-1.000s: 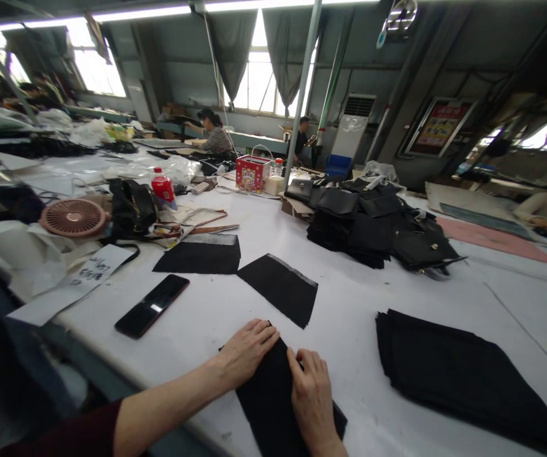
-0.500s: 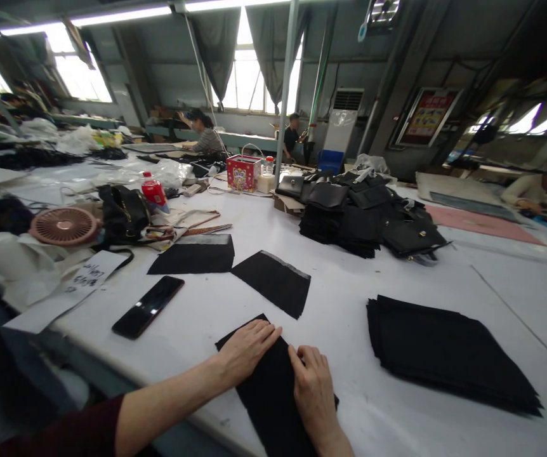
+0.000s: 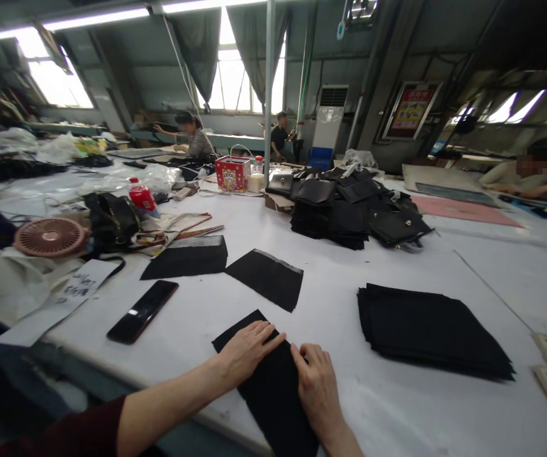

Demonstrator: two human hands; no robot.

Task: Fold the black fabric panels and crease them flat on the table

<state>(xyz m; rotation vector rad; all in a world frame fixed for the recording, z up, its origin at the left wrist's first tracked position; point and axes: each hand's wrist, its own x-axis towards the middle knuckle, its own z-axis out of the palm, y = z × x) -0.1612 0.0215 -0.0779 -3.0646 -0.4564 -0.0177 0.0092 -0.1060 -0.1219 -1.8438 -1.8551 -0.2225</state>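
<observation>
A black fabric piece (image 3: 273, 400) lies lengthwise in front of me, near the table's front edge. My left hand (image 3: 250, 348) rests flat across its upper part, fingers stretched towards the right edge. Along that right edge, my right hand (image 3: 317, 384) has its thumb and curled fingers on the fabric; the fingertips are partly hidden. Beyond my hands lie two more black pieces, one at the left (image 3: 188, 259) and one in the middle (image 3: 268, 278), each with a grey strip along its far edge. To the right is a stack of black fabric pieces (image 3: 430, 333).
A phone (image 3: 143, 311) and a paper with handwriting (image 3: 59, 298) lie left of my hands. Farther left are a pink fan (image 3: 51, 237) and a black bag (image 3: 112, 219). Black leather bags (image 3: 335, 203) are heaped behind, near a pole (image 3: 269, 95). Other people sit farther off.
The view has turned slightly right, so the surroundings appear shifted left. Both hands stay on the same fabric piece, with almost no movement along it.
</observation>
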